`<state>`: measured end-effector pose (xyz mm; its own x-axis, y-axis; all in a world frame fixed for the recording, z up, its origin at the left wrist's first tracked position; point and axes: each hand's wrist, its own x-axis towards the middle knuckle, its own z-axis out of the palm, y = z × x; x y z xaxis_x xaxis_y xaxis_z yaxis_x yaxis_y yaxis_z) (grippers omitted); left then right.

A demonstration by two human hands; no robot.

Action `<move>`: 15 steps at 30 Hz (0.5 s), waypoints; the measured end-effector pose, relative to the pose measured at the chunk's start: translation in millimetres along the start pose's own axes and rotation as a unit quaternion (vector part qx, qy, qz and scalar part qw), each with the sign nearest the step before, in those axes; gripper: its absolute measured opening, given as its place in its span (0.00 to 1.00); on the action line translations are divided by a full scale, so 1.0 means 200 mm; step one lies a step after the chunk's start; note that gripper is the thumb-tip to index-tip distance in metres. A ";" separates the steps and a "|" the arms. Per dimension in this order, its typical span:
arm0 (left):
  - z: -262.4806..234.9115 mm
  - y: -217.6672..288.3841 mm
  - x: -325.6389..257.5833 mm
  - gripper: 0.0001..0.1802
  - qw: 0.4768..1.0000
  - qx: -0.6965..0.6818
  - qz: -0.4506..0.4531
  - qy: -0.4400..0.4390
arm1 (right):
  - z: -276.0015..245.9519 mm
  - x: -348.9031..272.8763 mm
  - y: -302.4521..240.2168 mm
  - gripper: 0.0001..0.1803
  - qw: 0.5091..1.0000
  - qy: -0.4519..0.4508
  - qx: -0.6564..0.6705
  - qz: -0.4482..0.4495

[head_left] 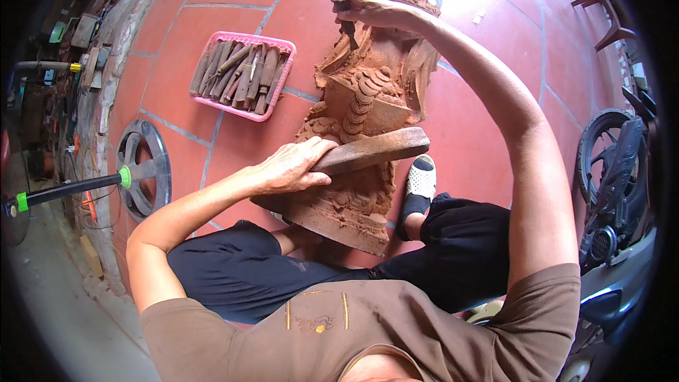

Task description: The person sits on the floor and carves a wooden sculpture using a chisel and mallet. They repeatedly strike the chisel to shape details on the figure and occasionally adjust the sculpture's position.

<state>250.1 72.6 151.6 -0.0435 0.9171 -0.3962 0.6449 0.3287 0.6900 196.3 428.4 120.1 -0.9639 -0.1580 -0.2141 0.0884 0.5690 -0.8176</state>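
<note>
A reddish-brown carved wooden statue [378,102] lies on the floor between my legs, its bearded head at the far end and its base near me. My left hand [293,166] is wrapped round one end of a wooden mallet [378,150], a thick bar that crosses above the statue's lower part. Past the statue's chest, my right hand [371,10] is closed on a dark chisel [349,34], whose blade points down towards the statue's side. Whether the blade touches the wood, I cannot tell.
A pink plastic basket [239,111] full of chisels stands left of the statue. Farther left are a round stand base [161,170] with a black pole and a cluttered wall edge. At right are a motorbike [612,191] and a brown wooden chair part [607,20].
</note>
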 end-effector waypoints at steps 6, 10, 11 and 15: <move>-0.05 -0.05 -0.08 0.30 0.995 -0.086 0.000 0.059 | 0.07 0.06 0.05 0.28 0.994 -0.001 0.094 -0.049; -0.17 -0.06 -0.21 0.35 0.965 -0.214 -0.140 0.048 | 0.08 0.07 0.04 0.33 0.997 0.028 0.071 -0.032; -0.17 -0.06 -0.24 0.36 0.956 -0.242 -0.146 0.078 | 0.09 0.08 0.05 0.36 0.998 0.038 0.047 -0.034; -0.19 -0.08 -0.26 0.41 0.912 -0.305 -0.195 0.194 | 0.11 0.10 0.12 0.26 0.997 0.023 0.057 -0.049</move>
<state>213.1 27.9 184.8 -0.5212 0.6755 -0.5216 -0.0171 0.6028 0.7977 184.2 419.8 84.5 -0.9798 -0.1687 -0.1078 0.0192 0.4568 -0.8894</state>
